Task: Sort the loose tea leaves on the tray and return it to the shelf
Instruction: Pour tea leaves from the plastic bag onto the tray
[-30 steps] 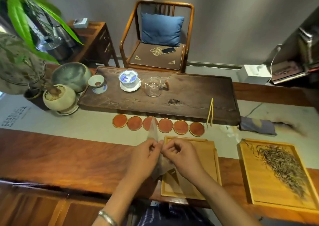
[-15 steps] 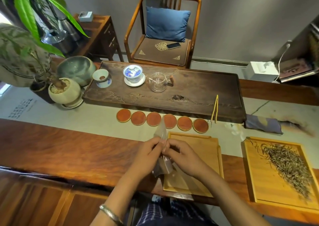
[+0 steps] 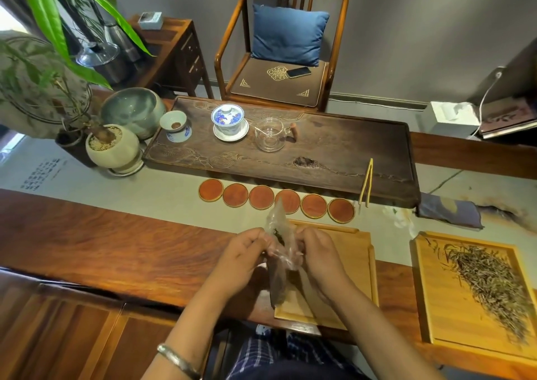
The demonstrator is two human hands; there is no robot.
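A clear plastic bag [image 3: 280,251] with dark tea leaves in its lower part hangs between my hands. My left hand [image 3: 242,259] pinches the bag's left edge and my right hand [image 3: 316,256] pinches its right edge, both near the top. Under them lies a bare light bamboo tray [image 3: 353,266] at the table's front edge. A second bamboo tray [image 3: 436,301] to the right holds a spread of loose pale-green tea leaves [image 3: 488,281].
Behind the hands runs a row of several round red coasters [image 3: 261,197]. A dark wooden tea board [image 3: 334,153] carries a lidded blue-white cup [image 3: 228,119], a glass pitcher [image 3: 270,134] and bamboo tongs [image 3: 366,185]. Potted plants [image 3: 112,147] stand at the left, a folded cloth [image 3: 449,212] at the right.
The bag has been raised a little and pulled wider between my hands, so dark leaves show inside. Both hands stay at the same spot above the bare tray.
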